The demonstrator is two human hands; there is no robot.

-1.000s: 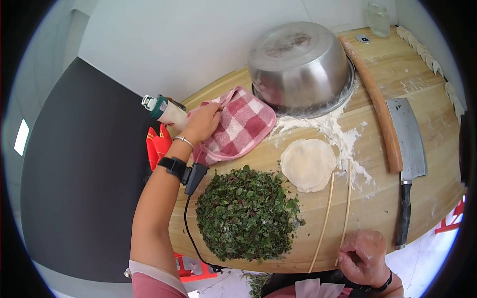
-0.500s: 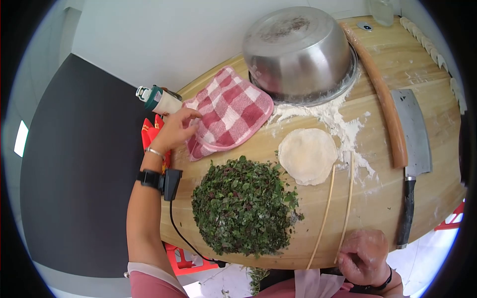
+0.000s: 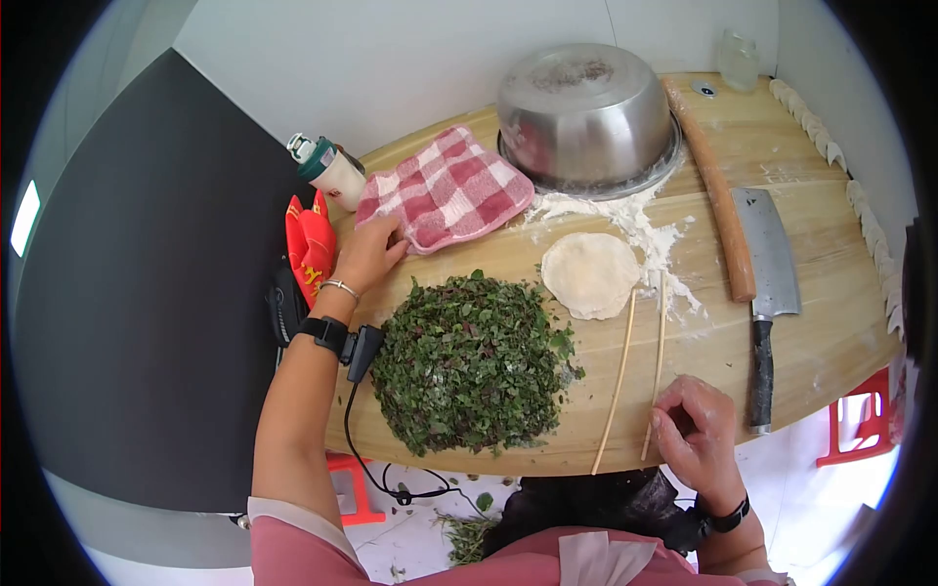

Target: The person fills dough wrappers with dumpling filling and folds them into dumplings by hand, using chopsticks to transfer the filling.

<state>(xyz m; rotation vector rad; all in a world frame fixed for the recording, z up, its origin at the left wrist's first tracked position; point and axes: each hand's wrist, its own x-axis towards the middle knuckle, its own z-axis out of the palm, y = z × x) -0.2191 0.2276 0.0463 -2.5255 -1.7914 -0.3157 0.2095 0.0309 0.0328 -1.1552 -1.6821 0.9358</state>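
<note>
My left hand (image 3: 371,252) is at the lower left edge of a pink-and-white checked towel (image 3: 451,190), fingers and thumb closed on its edge. My right hand (image 3: 696,425) is loosely curled by the table's near edge, with thumb and fingertips close beside one of two chopsticks (image 3: 659,366); nothing shows inside the curl. Between the hands lies a large heap of chopped green leaves (image 3: 474,366). Beyond the chopsticks is a flat round of dough (image 3: 590,275), near scattered white flour (image 3: 640,225).
An upturned metal basin (image 3: 591,122) stands at the back. To its right lie a rolling pin (image 3: 715,190) and a cleaver (image 3: 772,256). Crescent-shaped dough pieces (image 3: 809,119) line the far right edge. A bottle (image 3: 332,174) and red packaging (image 3: 311,239) are at left.
My left hand has come down to the towel's edge, and its lower left corner has shifted up. My right hand has moved up beside the chopsticks. The camera view has shifted.
</note>
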